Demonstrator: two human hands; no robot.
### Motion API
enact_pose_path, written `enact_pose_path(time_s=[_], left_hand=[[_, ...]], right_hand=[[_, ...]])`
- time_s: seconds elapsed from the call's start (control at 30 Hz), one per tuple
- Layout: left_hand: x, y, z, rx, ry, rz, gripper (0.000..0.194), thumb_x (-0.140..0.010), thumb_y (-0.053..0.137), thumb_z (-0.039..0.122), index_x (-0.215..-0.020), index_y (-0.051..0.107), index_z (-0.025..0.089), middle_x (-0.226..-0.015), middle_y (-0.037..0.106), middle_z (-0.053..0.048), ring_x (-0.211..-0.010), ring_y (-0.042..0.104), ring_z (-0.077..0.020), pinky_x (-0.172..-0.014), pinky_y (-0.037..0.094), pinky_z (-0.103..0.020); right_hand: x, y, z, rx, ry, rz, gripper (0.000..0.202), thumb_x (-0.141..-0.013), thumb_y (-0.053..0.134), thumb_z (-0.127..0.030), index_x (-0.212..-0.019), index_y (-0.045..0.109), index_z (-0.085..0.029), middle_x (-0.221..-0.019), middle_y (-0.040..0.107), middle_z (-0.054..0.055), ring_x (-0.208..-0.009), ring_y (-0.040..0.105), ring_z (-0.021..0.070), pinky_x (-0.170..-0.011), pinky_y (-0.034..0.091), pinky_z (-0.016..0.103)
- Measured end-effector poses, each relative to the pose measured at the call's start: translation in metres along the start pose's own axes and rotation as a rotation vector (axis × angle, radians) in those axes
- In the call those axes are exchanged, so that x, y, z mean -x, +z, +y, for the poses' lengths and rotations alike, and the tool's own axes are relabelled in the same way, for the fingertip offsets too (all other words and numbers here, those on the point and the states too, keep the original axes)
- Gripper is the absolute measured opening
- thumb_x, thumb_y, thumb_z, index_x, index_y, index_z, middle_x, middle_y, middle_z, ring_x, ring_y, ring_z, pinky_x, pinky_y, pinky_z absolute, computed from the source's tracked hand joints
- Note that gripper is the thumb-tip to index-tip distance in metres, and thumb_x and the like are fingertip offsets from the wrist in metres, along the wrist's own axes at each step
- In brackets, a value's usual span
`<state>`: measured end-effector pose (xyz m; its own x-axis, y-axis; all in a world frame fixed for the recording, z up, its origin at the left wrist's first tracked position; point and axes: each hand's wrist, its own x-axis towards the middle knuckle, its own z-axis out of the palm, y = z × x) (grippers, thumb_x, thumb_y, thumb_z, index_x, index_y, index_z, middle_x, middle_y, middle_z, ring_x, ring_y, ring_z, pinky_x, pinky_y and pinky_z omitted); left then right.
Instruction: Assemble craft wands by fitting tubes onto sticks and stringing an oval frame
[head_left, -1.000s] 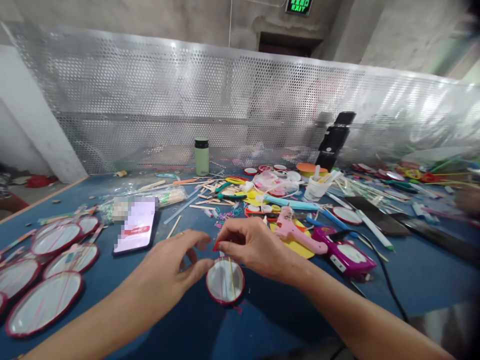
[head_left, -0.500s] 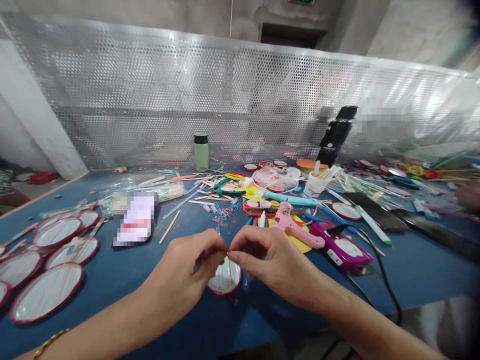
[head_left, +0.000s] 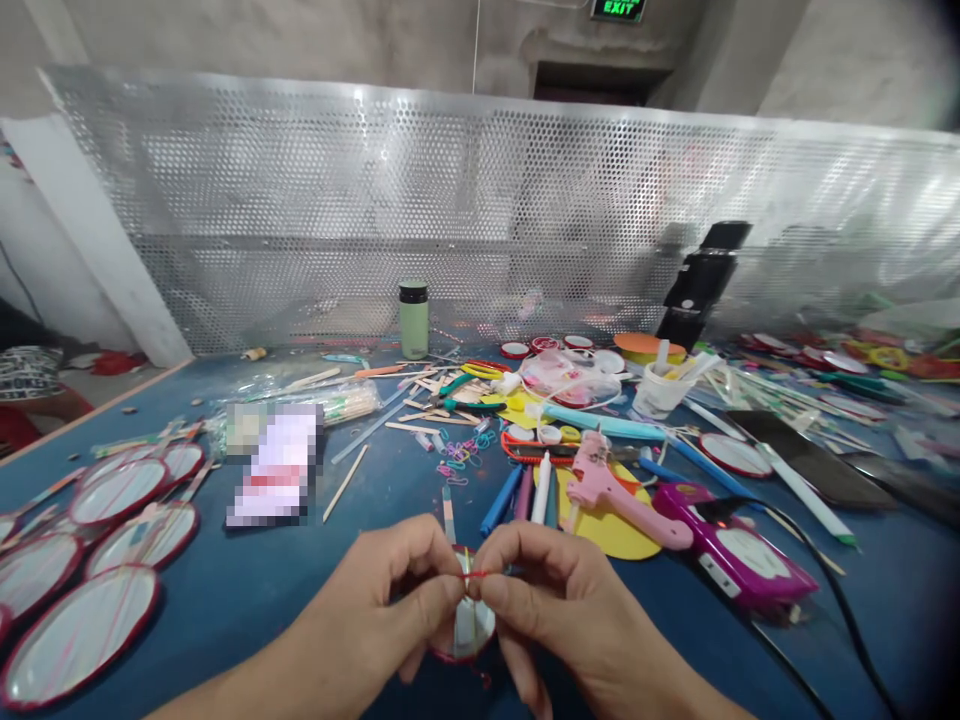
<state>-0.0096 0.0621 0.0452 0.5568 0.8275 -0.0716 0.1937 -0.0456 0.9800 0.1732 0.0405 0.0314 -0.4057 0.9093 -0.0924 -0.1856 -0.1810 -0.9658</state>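
A short red strand (head_left: 472, 575) stretches between my two hands, pinched at each end. My left hand (head_left: 409, 590) grips it between thumb and forefinger. Likewise my right hand (head_left: 544, 590) pinches the other end with thumb and forefinger, its lower fingers hanging down. Just beneath lies a small round disc (head_left: 474, 628) with a red rim and a pale face, partly hidden by my fingers. Yellowish strands cross its face, and a flat stick (head_left: 448, 512) sticks out at its top. What the strand is made of is too small to tell.
Red-rimmed discs (head_left: 82, 635) lie at left beside a phone (head_left: 277, 465). A pink glue gun (head_left: 626, 500), markers (head_left: 541, 490), a purple power box (head_left: 739, 560) with a black cable, and a white cup (head_left: 664, 390) sit at right. A green bottle (head_left: 414, 322) stands behind.
The view has tilted and shifted, so the table things appear lower. My hands appear lower too, and slightly farther apart, with more of the red strand showing between them.
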Motion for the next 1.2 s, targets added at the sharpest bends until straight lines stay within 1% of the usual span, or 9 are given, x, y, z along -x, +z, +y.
enact_pose_path(time_s=[0.1,0.2,0.33,0.5,0.63,0.73,0.83,1.07,1.2], left_hand=[[-0.002,-0.002,-0.004,0.071,0.001,-0.021,0.025,-0.09,0.051,0.042,-0.082,0.054,0.018,-0.065,0.06,0.002,-0.048,0.047,-0.008,-0.044,0.037,-0.018],[-0.001,-0.004,-0.005,0.083,-0.004,-0.021,0.026,-0.09,0.052,0.043,-0.082,0.055,0.018,-0.066,0.061,0.002,-0.047,0.047,-0.0072,-0.044,0.036,-0.018],[0.0,-0.007,-0.003,0.087,0.011,0.005,0.024,-0.089,0.051,0.04,-0.081,0.054,0.018,-0.065,0.06,0.002,-0.046,0.046,-0.0068,-0.045,0.035,-0.018],[0.005,-0.007,0.003,0.079,-0.026,0.033,0.019,-0.083,0.056,0.034,-0.073,0.053,0.018,-0.06,0.059,0.002,-0.045,0.046,-0.0078,-0.044,0.037,-0.019],[0.012,-0.008,0.007,0.124,0.031,0.023,0.025,-0.083,0.057,0.041,-0.075,0.054,0.018,-0.061,0.058,0.002,-0.047,0.046,-0.0079,-0.045,0.038,-0.019],[0.013,-0.011,0.005,0.145,0.053,0.02,0.028,-0.084,0.057,0.044,-0.075,0.054,0.018,-0.06,0.057,0.002,-0.046,0.046,-0.0075,-0.045,0.037,-0.019],[0.012,-0.014,0.002,0.148,0.091,0.053,0.027,-0.086,0.055,0.043,-0.076,0.053,0.017,-0.06,0.057,0.003,-0.045,0.046,-0.0071,-0.045,0.035,-0.019],[0.006,-0.021,0.003,0.105,0.083,0.193,0.022,-0.086,0.054,0.035,-0.073,0.051,0.017,-0.057,0.057,0.004,-0.041,0.042,-0.0049,-0.045,0.03,-0.019],[0.001,-0.024,0.001,0.083,0.085,0.249,0.022,-0.084,0.055,0.037,-0.075,0.052,0.017,-0.056,0.057,0.005,-0.038,0.041,-0.0053,-0.044,0.029,-0.02]], right_hand=[[-0.003,-0.002,0.001,0.028,0.008,0.019,0.037,-0.079,0.069,-0.049,-0.085,0.055,-0.016,-0.048,0.059,-0.002,-0.033,0.048,0.0056,-0.032,0.038,0.012],[-0.005,-0.004,0.002,0.064,0.02,0.036,0.039,-0.077,0.07,-0.052,-0.084,0.056,-0.016,-0.044,0.056,-0.005,-0.033,0.047,0.0058,-0.032,0.038,0.012],[-0.006,-0.005,0.003,0.136,0.051,0.052,0.04,-0.075,0.071,-0.051,-0.083,0.058,-0.015,-0.053,0.06,-0.003,-0.035,0.05,0.0054,-0.032,0.039,0.013],[-0.008,0.005,-0.006,0.205,0.138,0.006,0.03,-0.074,0.071,-0.04,-0.079,0.055,-0.016,-0.055,0.06,-0.003,-0.036,0.051,0.0057,-0.032,0.04,0.012],[-0.004,0.016,-0.02,0.111,0.073,0.026,0.029,-0.073,0.07,-0.037,-0.079,0.05,-0.018,-0.05,0.058,-0.005,-0.033,0.05,0.0053,-0.033,0.04,0.012],[-0.002,0.016,-0.029,0.141,0.057,0.034,0.029,-0.072,0.071,-0.036,-0.077,0.049,-0.018,-0.048,0.057,-0.006,-0.03,0.046,0.0045,-0.029,0.037,0.012],[-0.005,0.011,-0.038,0.217,-0.007,0.053,0.028,-0.074,0.071,-0.038,-0.076,0.051,-0.017,-0.045,0.054,-0.008,-0.03,0.045,0.005,-0.03,0.039,0.014],[-0.025,0.01,-0.063,0.476,-0.195,0.092,0.022,-0.078,0.067,-0.035,-0.077,0.053,-0.018,-0.047,0.052,-0.008,-0.031,0.044,0.0051,-0.031,0.035,0.015],[-0.044,-0.003,-0.063,0.791,-0.307,0.219,0.009,-0.085,0.058,-0.027,-0.082,0.056,-0.018,-0.054,0.053,-0.007,-0.039,0.05,0.0075,-0.039,0.039,0.018]])
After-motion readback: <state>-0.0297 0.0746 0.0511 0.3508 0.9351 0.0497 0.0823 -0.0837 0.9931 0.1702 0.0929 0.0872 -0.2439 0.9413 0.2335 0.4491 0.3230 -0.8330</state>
